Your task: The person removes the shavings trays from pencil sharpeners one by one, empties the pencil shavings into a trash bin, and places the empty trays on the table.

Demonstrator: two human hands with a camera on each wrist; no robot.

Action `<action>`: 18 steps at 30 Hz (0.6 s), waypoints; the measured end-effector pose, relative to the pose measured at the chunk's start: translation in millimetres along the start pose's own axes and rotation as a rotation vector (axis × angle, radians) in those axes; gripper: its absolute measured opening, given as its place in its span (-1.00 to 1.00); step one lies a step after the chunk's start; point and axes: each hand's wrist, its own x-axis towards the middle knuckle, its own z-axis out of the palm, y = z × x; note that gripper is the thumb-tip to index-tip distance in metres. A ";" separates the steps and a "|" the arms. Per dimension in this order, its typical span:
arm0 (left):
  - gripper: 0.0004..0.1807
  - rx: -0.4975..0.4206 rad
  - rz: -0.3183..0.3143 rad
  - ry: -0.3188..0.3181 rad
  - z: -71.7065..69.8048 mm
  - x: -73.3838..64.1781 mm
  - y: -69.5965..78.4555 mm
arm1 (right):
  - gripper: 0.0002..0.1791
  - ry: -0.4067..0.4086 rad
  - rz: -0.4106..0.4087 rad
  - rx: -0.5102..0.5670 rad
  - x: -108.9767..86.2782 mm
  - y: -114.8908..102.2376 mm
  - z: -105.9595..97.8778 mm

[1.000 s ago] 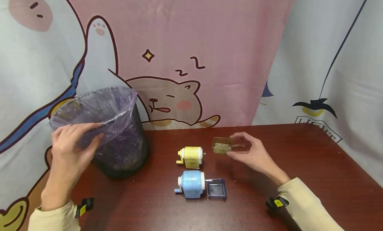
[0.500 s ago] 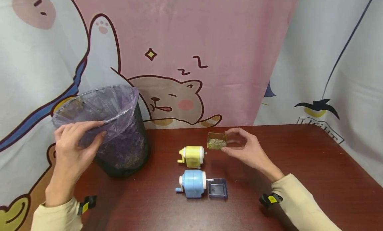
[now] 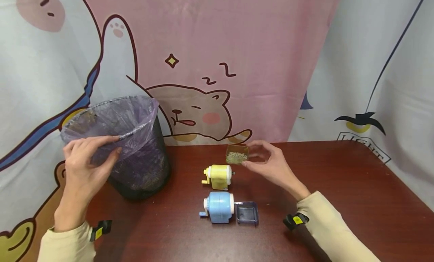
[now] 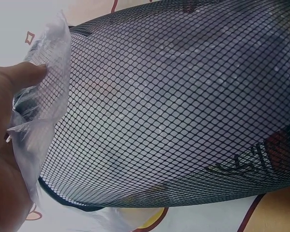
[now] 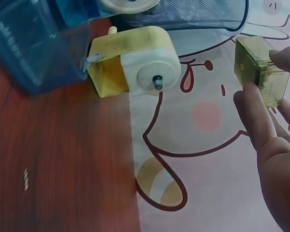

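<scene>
At the left, my left hand (image 3: 86,167) pinches the rim of a black mesh waste bin (image 3: 147,175), thumb outside, over its translucent purple liner (image 3: 139,141). The left wrist view shows the thumb on the liner's folded edge. My right hand (image 3: 271,164) holds a small clear yellow shavings drawer (image 3: 237,148) between thumb and fingers, above the table. Pale pencil shavings (image 3: 236,157) lie inside it. Just below and left of the drawer stands a yellow crank pencil sharpener (image 3: 219,177); the right wrist view shows a hollow in its body.
A blue crank pencil sharpener (image 3: 219,207) stands nearer me, with a dark clear drawer (image 3: 247,213) at its right side. A small pale scrap (image 5: 26,179) lies on the brown table (image 3: 339,201). A cartoon-printed cloth (image 3: 264,85) hangs behind.
My right hand has carried the yellow drawer leftward and slightly up, from right of the yellow sharpener to just behind it. The left hand keeps its hold on the bin's rim.
</scene>
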 end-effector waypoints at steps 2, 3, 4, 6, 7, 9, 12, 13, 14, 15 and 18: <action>-0.69 -0.001 -0.002 0.002 0.2 -0.3 -0.1 | -0.44 -0.002 -0.007 0.009 3.0 -1.4 3.1; -0.69 -0.001 -0.003 0.004 0.3 -0.5 -0.2 | -0.44 -0.004 -0.009 0.013 4.5 -2.0 4.7; -0.69 -0.002 -0.004 0.005 0.3 -0.6 -0.2 | -0.43 -0.006 -0.010 0.018 5.8 -2.5 6.3; -0.69 -0.004 -0.005 0.007 0.5 -0.9 -0.2 | -0.43 -0.005 -0.007 0.028 8.0 -4.2 9.2; -0.70 -0.007 -0.005 0.007 0.6 -0.9 -0.2 | -0.43 -0.007 -0.003 0.034 8.9 -5.4 10.6; -0.70 -0.013 -0.005 0.009 0.9 -0.8 -0.1 | -0.44 -0.007 0.002 0.043 11.2 -7.9 13.3; -0.70 -0.018 -0.004 0.011 1.3 -0.2 -0.1 | -0.44 -0.012 0.003 0.050 15.1 -11.6 17.2; -0.70 -0.020 -0.003 0.012 1.4 0.0 -0.2 | -0.44 -0.016 0.001 0.051 16.5 -12.6 18.7; -0.70 -0.021 -0.003 0.014 1.6 0.2 -0.2 | -0.44 -0.020 -0.002 0.054 18.0 -13.5 20.3; -0.70 -0.021 -0.004 0.014 1.6 0.3 -0.2 | -0.43 -0.024 -0.005 0.057 19.2 -14.4 22.0; -0.70 -0.023 -0.006 0.014 1.7 0.3 0.0 | -0.43 -0.030 -0.006 0.070 22.4 -16.8 26.8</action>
